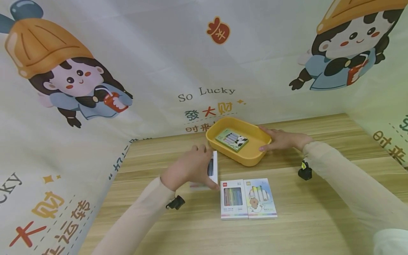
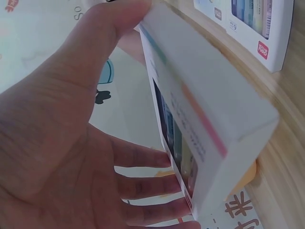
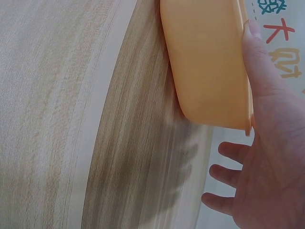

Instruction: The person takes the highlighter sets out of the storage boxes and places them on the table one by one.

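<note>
My left hand (image 1: 190, 167) grips a white box of coloured pens (image 2: 190, 109) by its edges, thumb on one side and fingertips on the other. Through the box's window several pens show in the left wrist view; in the head view the hand covers much of it. At the back stands a yellow plastic basket (image 1: 251, 161), and inside it lies a green pen box with a panda picture (image 1: 232, 139). My right hand (image 1: 282, 139) holds the basket's right end, its thumb over the rim and the other fingers partly hidden in the head view.
Two more white pen boxes lie side by side in front of the basket: a windowed one (image 1: 234, 199) and one with a bear drawing (image 1: 260, 198). A printed cloth (image 1: 153, 71) rises behind the wooden table (image 1: 178, 226) and along its sides.
</note>
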